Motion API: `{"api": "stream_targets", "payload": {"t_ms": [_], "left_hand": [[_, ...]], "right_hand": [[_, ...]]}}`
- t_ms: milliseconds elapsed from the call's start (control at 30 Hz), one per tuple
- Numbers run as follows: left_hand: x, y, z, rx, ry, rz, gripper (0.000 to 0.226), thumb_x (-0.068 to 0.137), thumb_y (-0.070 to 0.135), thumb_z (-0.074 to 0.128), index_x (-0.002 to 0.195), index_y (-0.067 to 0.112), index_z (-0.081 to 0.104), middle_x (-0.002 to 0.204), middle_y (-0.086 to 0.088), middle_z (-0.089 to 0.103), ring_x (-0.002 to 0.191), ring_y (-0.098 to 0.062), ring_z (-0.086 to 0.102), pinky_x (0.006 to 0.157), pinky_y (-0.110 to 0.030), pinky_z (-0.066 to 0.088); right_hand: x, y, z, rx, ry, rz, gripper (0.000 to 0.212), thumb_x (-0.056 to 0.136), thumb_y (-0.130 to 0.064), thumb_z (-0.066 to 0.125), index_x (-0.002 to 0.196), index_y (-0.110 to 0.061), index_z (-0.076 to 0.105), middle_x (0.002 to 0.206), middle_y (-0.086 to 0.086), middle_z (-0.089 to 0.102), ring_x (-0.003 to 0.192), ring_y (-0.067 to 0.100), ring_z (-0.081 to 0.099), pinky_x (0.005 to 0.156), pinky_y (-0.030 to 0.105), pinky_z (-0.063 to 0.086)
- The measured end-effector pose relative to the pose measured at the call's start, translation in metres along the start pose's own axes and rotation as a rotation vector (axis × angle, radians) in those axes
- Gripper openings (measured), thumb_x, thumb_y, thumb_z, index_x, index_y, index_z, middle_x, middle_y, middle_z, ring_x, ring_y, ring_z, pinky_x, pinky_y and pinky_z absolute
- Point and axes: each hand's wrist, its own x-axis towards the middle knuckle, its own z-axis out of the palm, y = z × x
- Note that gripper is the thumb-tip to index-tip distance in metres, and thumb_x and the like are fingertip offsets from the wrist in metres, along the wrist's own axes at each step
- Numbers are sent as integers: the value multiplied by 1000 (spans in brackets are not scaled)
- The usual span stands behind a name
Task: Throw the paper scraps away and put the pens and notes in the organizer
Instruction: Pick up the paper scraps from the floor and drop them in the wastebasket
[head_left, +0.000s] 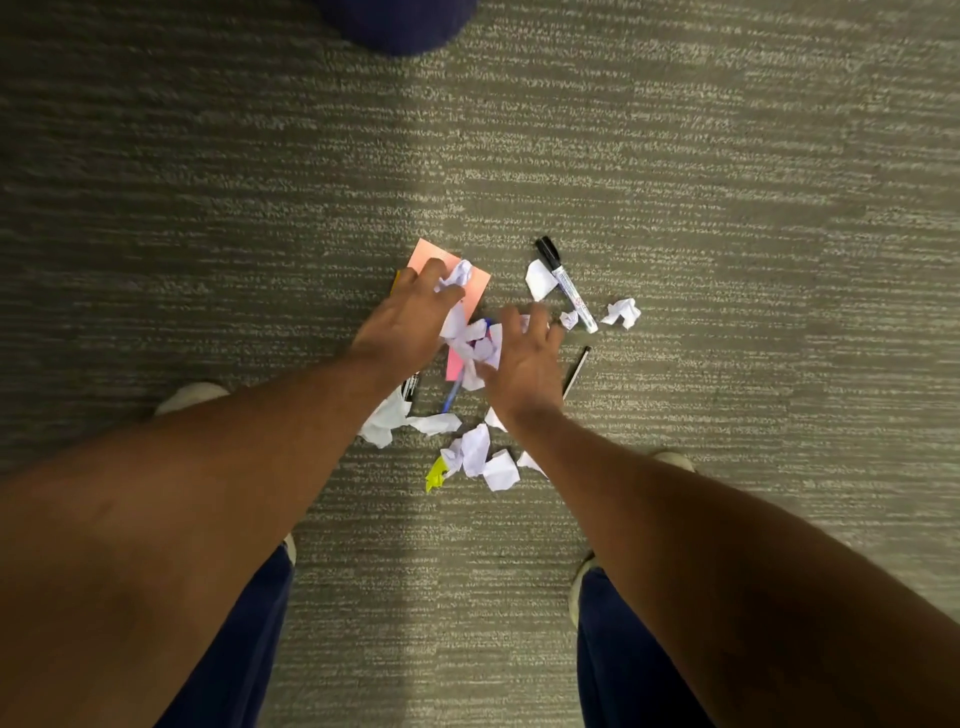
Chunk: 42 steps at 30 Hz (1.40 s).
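Both hands down on the carpet, left hand (410, 317) and right hand (524, 353) half-curled round the white scraps (475, 345), and that scoop risks dragging the pink notes (449, 273) and blue pen (451, 397) binward.

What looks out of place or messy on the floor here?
Stationery is scattered over the carpet: crumpled white scraps, a crumpled yellow scrap, pink notes, a black-capped marker and a blue pen. Both hands, left hand and right hand, reach into the pile.
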Motion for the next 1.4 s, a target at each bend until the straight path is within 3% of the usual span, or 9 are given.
{"api": "stream_targets", "payload": {"t_ms": [167,333,433,667,767,867,1200,1300,1400], "left_hand": [[-2,-2,-3,-180,0,-80,45,81,-1,71,125,3,69,125,-18,58,111,-40,60,97,-45,50],[-14,0,-9,-404,71,-293,26,79,4,79,106,4,79,111,-19,70,102,-38,68,84,-39,52],[-25,3,-23,-570,77,-505,27,79,10,84,106,10,82,107,-15,78,93,-28,71,77,-32,54],[-68,28,-98,-1174,140,-849,35,76,7,88,109,12,80,85,-5,79,54,-12,67,50,-18,48],[-84,42,-155,-1502,207,-861,27,79,-1,85,103,6,76,93,-10,81,80,-28,77,71,-36,64],[-94,56,-219,-1726,240,-738,19,85,-8,76,88,11,77,84,-2,80,78,-19,75,68,-27,63],[-63,61,-434,-1818,473,-609,15,87,-9,75,100,-2,75,79,-8,79,73,-19,76,66,-28,66],[-35,52,-462,-1818,406,-669,36,89,-2,74,124,-7,67,113,-18,68,101,-26,72,72,-33,68],[-22,46,-477,-1850,237,-664,29,98,19,68,121,3,61,124,-16,57,120,-32,66,97,-48,62]], "right_hand": [[3,10,5,229,87,18,38,88,4,69,122,-11,66,129,10,56,115,29,55,87,29,49],[3,17,-8,465,77,154,15,93,-6,68,102,-12,79,106,4,73,87,11,61,65,7,40],[-3,18,-29,591,-42,307,16,86,-11,77,80,-26,73,81,-10,71,73,17,68,58,20,53],[-39,-6,-122,1328,-249,404,19,79,5,83,88,-9,74,90,16,73,89,32,70,79,47,61],[-50,-34,-175,1529,-290,323,24,82,5,79,73,-16,75,84,8,77,82,24,75,70,35,62],[-57,-73,-231,1647,-275,219,31,87,7,72,67,-16,73,80,6,76,76,18,76,64,28,62],[-17,-213,-414,1768,-168,180,22,92,13,62,80,-5,59,85,11,67,77,18,69,62,23,62],[12,-234,-436,1692,-148,279,18,97,7,58,81,-3,59,87,9,63,82,17,62,73,24,59],[32,-243,-446,1577,-234,316,22,98,-17,64,117,-8,58,116,10,56,108,26,60,98,41,59]]}}
